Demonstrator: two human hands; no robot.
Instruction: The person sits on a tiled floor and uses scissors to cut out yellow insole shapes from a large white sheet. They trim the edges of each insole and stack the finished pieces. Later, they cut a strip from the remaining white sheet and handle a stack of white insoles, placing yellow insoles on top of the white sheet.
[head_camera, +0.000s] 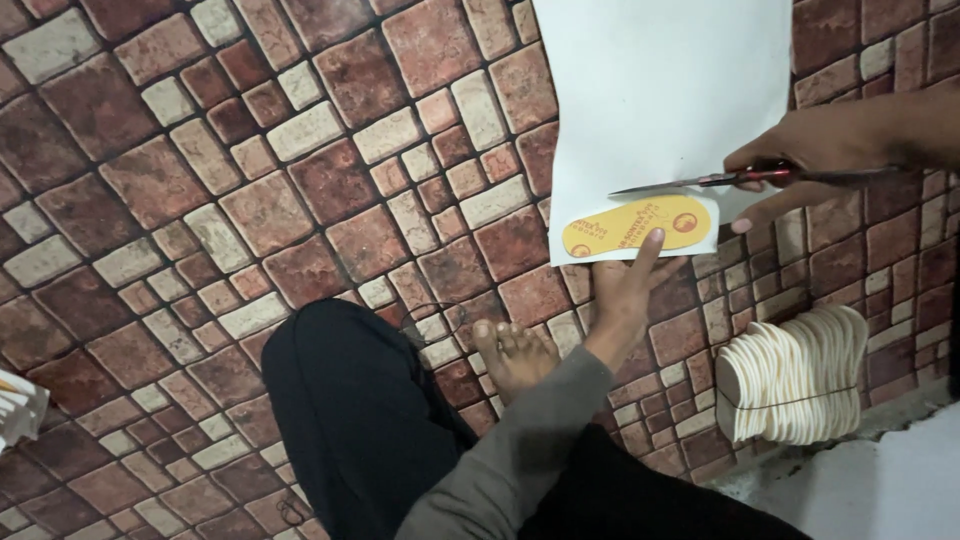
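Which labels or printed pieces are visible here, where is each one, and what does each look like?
Printed label: bottom edge of the white sheet, insole-shaped, yellow with small orange-red round marks; left hand touches it, scissors in the right hand cut above it.
Stack of cut pieces: lower right on the floor, cream, insole-shaped, no print visible.

Left sleeve (510, 450): grey, soft knit — from here I see it reach the wrist.
Left hand (628, 285): bare.
Right hand (830, 150): bare, no sleeve in view.
Trousers (350, 410): black — loose.
Foot (512, 352): bare.
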